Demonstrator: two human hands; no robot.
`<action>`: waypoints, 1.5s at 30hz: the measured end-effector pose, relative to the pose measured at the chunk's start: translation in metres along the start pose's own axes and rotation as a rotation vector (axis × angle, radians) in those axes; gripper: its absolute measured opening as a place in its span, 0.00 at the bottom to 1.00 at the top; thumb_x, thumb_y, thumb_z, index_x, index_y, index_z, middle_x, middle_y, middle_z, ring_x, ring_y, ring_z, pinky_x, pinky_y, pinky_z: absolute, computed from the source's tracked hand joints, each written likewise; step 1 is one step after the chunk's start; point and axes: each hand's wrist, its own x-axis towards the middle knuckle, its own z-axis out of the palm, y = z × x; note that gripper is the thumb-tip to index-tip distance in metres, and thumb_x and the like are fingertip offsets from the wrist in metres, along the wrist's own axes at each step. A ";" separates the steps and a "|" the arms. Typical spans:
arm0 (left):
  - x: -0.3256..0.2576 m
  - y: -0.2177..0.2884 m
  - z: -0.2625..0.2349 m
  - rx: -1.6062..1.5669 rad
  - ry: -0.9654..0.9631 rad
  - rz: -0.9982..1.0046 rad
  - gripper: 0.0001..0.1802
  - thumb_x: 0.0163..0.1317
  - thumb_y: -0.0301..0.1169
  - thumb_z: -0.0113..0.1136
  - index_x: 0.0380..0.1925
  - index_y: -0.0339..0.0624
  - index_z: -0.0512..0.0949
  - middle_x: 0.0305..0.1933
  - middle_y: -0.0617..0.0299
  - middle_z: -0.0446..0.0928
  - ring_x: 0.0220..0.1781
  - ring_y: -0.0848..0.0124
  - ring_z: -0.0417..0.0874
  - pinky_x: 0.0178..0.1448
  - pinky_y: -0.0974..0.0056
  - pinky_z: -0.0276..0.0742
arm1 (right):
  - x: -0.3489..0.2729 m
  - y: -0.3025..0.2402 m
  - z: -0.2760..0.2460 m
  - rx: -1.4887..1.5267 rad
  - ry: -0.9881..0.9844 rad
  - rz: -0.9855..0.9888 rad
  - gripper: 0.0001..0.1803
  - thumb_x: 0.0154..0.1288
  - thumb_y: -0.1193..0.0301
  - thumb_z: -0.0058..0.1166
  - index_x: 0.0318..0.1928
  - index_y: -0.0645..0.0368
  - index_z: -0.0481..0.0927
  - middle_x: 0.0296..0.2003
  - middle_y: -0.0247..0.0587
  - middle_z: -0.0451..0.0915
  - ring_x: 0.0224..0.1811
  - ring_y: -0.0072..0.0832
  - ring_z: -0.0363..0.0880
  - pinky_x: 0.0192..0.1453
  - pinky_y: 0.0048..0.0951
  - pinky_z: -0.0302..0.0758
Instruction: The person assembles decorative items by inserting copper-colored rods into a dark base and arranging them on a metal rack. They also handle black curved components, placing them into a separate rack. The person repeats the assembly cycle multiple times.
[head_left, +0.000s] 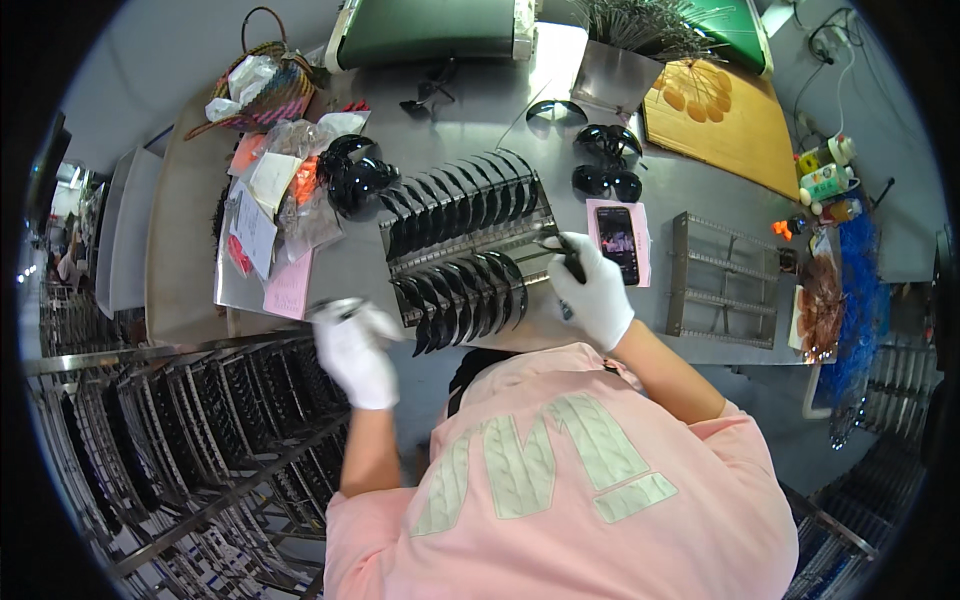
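A metal rack (480,245) tilts across the middle of the steel table, with two rows of curved, glossy black lenses (455,200) standing in it. My right hand (590,285), in a white glove, is closed at the rack's right end around a small, dark, elongated piece (574,264) whose kind I cannot make out. Off the rack's lower left corner is my left hand (358,350), also gloved in white and slightly blurred. Its fingers are bent around something dark and shiny at their tips, too unclear to name.
A phone (617,245) lies on pink paper right of the rack. Farther right is a second metal rack (722,280) without lenses. Loose black lenses (352,175), papers and bags lie left. Cardboard (715,125) and a box of wires (620,75) stand behind. Loaded racks (200,430) hang lower left.
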 end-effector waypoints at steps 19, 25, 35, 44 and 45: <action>0.325 -0.150 0.175 0.947 -0.591 0.272 0.42 0.66 0.45 0.64 0.75 0.39 0.61 0.70 0.37 0.71 0.69 0.44 0.75 0.72 0.50 0.71 | 0.029 0.054 0.057 -0.625 -0.469 0.578 0.25 0.69 0.66 0.42 0.59 0.74 0.69 0.46 0.70 0.84 0.50 0.58 0.86 0.56 0.49 0.80; 0.390 -0.230 0.252 0.188 -0.309 -0.349 0.30 0.63 0.35 0.71 0.64 0.37 0.77 0.59 0.47 0.83 0.40 0.62 0.90 0.46 0.61 0.86 | 0.014 0.055 0.057 -0.576 -0.315 0.633 0.20 0.71 0.67 0.42 0.55 0.70 0.69 0.38 0.68 0.85 0.43 0.61 0.86 0.51 0.55 0.80; 0.338 -0.143 0.205 0.119 -0.368 -0.125 0.09 0.67 0.25 0.67 0.47 0.41 0.86 0.33 0.66 0.83 0.27 0.77 0.85 0.28 0.77 0.73 | 0.026 0.065 0.060 -0.560 -0.525 0.613 0.25 0.67 0.72 0.48 0.59 0.78 0.66 0.46 0.70 0.84 0.51 0.55 0.87 0.53 0.46 0.82; 0.120 0.052 0.059 0.501 -0.484 0.211 0.13 0.67 0.20 0.61 0.50 0.36 0.86 0.48 0.57 0.87 0.42 0.73 0.88 0.50 0.71 0.81 | 0.025 0.041 -0.009 -0.259 -0.577 0.483 0.41 0.75 0.41 0.43 0.68 0.66 0.65 0.40 0.56 0.87 0.36 0.39 0.86 0.52 0.43 0.82; 0.094 0.065 0.050 0.513 -0.546 0.323 0.14 0.66 0.19 0.61 0.50 0.36 0.86 0.49 0.57 0.88 0.42 0.72 0.88 0.51 0.69 0.82 | 0.026 0.033 -0.023 0.051 -0.594 0.559 0.45 0.75 0.36 0.42 0.71 0.65 0.63 0.38 0.51 0.87 0.31 0.32 0.83 0.50 0.39 0.82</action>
